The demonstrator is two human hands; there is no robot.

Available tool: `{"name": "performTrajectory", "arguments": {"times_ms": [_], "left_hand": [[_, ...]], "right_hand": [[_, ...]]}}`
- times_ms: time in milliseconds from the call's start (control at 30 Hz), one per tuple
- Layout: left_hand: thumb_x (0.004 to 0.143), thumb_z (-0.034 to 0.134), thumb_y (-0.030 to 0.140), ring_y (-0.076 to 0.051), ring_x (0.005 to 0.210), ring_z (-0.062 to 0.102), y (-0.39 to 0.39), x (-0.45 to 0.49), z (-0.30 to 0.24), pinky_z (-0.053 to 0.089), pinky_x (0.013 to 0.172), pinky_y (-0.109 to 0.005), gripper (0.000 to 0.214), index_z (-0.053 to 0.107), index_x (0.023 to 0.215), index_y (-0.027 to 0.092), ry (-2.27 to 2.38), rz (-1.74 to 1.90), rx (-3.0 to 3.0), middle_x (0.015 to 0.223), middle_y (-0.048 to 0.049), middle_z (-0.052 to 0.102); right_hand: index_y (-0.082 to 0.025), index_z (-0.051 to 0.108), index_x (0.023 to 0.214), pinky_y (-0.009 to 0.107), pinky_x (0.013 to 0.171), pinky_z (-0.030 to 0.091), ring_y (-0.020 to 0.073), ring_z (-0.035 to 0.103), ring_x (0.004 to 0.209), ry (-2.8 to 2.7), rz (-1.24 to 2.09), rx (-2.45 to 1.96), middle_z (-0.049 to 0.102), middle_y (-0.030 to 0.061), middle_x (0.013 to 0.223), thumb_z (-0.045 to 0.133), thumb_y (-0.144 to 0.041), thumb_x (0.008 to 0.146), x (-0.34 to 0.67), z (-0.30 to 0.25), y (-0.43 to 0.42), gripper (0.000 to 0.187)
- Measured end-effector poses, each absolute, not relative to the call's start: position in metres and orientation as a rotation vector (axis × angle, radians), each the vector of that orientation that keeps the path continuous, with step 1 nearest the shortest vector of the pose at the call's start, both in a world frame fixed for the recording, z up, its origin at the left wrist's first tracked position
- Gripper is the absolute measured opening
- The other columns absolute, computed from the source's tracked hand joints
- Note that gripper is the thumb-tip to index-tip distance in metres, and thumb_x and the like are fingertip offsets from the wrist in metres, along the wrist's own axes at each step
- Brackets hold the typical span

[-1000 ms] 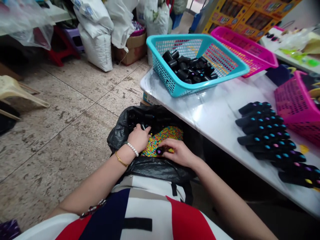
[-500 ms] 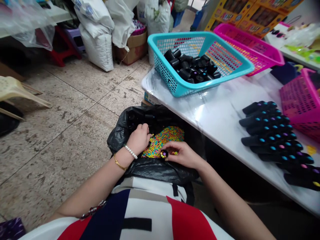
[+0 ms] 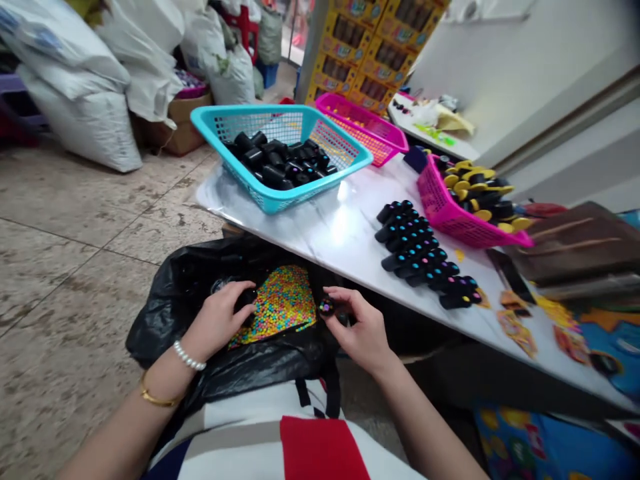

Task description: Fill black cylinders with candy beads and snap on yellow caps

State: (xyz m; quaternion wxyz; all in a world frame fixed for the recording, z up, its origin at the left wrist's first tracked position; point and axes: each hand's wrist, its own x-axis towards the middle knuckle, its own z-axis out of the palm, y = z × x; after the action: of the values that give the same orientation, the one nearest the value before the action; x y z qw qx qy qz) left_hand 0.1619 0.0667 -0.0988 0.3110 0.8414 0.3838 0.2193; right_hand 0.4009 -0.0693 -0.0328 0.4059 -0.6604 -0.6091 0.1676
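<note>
My right hand (image 3: pixel 357 327) grips a small black plastic cup (image 3: pixel 327 307) whose end faces up and shows a purple bead and some coloured bits. It is just right of the heap of multicoloured candy-like beads (image 3: pixel 283 297), which lies in a black plastic bag (image 3: pixel 170 280) on my lap side. Over the left part of the heap, my left hand (image 3: pixel 223 317) has thumb and fingers curled around another black cup (image 3: pixel 247 298). More dark shapes are in the bag's shadowed back left, hard to make out.
On the white marbled table (image 3: pixel 325 227) stand a turquoise basket (image 3: pixel 280 200) of black cups, rows of black cups (image 3: pixel 415 247) with coloured dots, and a pink basket (image 3: pixel 450 217) of black-and-yellow pieces. Another pink basket (image 3: pixel 395 140) and yellow boxes (image 3: pixel 350 53) are behind. White sacks (image 3: pixel 90 113) stand left.
The view has swung right. My right hand has lifted its cup off the beads to their right side; my left hand, earlier at the beads, now has a black cup.
</note>
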Motion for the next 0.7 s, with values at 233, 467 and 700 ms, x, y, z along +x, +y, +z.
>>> {"name": "performTrajectory", "arguments": {"times_ms": [233,467,700], "left_hand": [[0.085,0.052,0.026,-0.022,0.106,0.059,0.064,0.169,-0.096,0.046,0.096,-0.038,0.030,0.056,0.114,0.018,0.969,0.529,2.236,0.115,-0.0087,0.062],[0.083,0.056,0.022,-0.022,0.106,0.059,0.064,0.167,-0.097,0.046,0.096,-0.038,0.032,0.056,0.115,0.017,0.987,0.531,2.235,0.114,-0.0091,0.062],[0.084,0.057,0.022,-0.022,0.105,0.059,0.064,0.168,-0.098,0.046,0.097,-0.038,0.032,0.056,0.115,0.016,0.991,0.495,2.252,0.113,-0.0094,0.062]], "right_hand": [[-0.022,0.059,0.108,0.035,0.088,0.050,0.0202,0.060,0.100,-1.948,0.481,-1.599,0.063,0.0070,0.106,0.053,-0.011,0.081,0.401,-0.042,-0.059,0.030],[-0.022,0.060,0.107,0.028,0.069,0.052,0.0145,0.061,0.074,-1.768,0.668,-1.627,0.064,0.0038,0.098,0.060,-0.017,0.080,0.401,-0.050,-0.051,0.028],[-0.020,0.064,0.097,0.027,0.064,0.049,0.0141,0.058,0.067,-1.677,0.732,-1.703,0.063,0.0016,0.082,0.066,-0.017,0.074,0.399,-0.053,-0.045,0.024]]}}
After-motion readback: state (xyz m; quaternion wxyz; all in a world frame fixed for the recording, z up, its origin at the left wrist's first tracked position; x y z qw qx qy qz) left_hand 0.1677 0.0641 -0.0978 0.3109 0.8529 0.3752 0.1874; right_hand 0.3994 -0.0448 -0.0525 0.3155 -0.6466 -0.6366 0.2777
